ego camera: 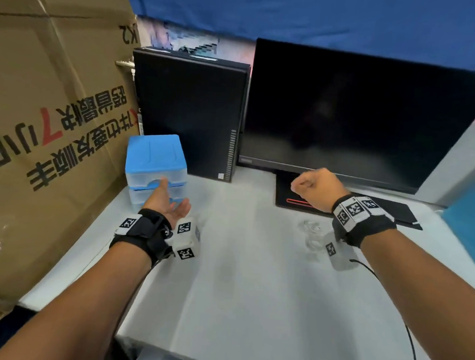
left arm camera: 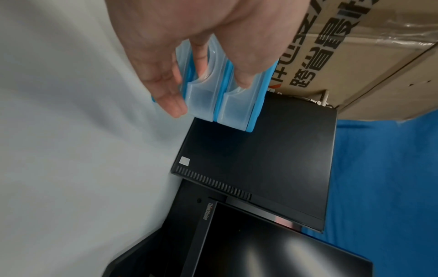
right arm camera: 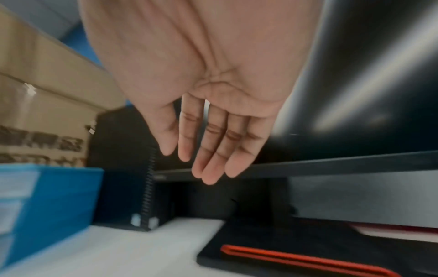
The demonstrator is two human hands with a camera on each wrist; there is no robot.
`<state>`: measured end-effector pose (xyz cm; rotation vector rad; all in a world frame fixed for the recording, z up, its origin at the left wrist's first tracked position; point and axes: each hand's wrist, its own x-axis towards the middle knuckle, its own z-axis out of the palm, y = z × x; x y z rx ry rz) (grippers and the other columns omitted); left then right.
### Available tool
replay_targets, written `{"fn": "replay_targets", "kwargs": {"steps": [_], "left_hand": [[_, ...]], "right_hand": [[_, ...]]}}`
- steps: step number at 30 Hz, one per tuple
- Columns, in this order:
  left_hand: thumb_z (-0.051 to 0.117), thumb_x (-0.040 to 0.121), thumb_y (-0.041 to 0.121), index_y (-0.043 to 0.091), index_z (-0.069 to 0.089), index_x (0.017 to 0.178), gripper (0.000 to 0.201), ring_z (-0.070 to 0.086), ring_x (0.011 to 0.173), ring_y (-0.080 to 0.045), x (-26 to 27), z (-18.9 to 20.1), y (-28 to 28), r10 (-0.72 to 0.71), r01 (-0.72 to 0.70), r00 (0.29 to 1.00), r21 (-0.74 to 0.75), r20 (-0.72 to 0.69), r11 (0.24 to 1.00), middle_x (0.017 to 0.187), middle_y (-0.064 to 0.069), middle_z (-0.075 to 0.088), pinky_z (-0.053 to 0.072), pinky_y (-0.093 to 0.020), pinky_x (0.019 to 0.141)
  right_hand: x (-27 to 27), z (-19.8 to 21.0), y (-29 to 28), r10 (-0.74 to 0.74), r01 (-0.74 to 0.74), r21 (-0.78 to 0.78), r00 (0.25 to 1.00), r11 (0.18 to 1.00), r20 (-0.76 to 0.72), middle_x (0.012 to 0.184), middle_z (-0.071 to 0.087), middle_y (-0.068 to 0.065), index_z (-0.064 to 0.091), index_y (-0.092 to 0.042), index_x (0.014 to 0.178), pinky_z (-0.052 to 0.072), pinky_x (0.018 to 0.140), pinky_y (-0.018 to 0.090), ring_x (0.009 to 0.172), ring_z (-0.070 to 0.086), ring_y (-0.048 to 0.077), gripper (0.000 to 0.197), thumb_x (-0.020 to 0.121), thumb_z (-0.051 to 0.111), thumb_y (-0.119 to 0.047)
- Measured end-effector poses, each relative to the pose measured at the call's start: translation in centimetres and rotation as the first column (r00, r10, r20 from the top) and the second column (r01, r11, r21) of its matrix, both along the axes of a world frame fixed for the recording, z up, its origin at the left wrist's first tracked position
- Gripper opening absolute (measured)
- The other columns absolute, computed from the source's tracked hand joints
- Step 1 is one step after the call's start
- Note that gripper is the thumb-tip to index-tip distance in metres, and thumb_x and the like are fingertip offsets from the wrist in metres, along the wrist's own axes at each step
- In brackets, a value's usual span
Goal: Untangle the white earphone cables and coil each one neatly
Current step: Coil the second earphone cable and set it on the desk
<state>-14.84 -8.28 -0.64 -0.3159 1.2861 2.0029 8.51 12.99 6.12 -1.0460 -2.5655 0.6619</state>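
Two faint pale loops that look like coiled white earphone cable (ego camera: 310, 235) lie on the white table (ego camera: 251, 306), just below my right wrist; they are blurred and hard to make out. My right hand (ego camera: 312, 187) hovers above the table in front of the monitor, holding nothing; in the right wrist view its fingers (right arm camera: 208, 150) hang loosely extended. My left hand (ego camera: 169, 202) is palm-up and open at the front of the blue drawer unit (ego camera: 155, 155). In the left wrist view its fingers (left arm camera: 201, 63) reach toward the clear drawer fronts (left arm camera: 237, 97); contact is unclear.
A black monitor (ego camera: 359, 117) stands at the back right on a black base with a red strip (right arm camera: 296, 260). A black computer case (ego camera: 190, 115) stands beside it. A large cardboard box (ego camera: 48, 112) walls off the left side. A blue cloth hangs behind.
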Motion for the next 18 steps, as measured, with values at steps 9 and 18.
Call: {"fn": "replay_targets", "kwargs": {"steps": [9,18], "left_hand": [[0.046,0.099,0.049,0.012,0.034,0.147,0.062,0.065,0.099,-0.026,-0.1,-1.9,0.6,0.013,-0.017,0.997,-0.052,-0.079,0.999,0.144,-0.016,0.045,0.054,-0.033,0.060],[0.055,0.095,0.048,0.012,0.043,0.140,0.060,0.065,0.106,-0.027,1.1,-2.2,-0.4,-0.017,0.013,0.997,-0.049,-0.081,0.999,0.138,-0.012,0.053,0.055,-0.032,0.068]], "right_hand": [[6.8,-6.2,4.6,-0.441,0.496,-0.243,0.862,0.833,0.248,0.089,0.074,0.017,0.069,0.000,0.098,0.056,0.069,0.035,0.080,0.072,0.028,0.033,0.085,0.067,-0.030],[5.0,-7.9,1.1,-0.405,0.466,-0.040,0.805,0.884,0.433,0.082,0.065,0.006,0.061,-0.006,0.096,0.052,0.064,0.029,0.075,0.066,0.025,0.032,0.074,0.074,-0.025]]}}
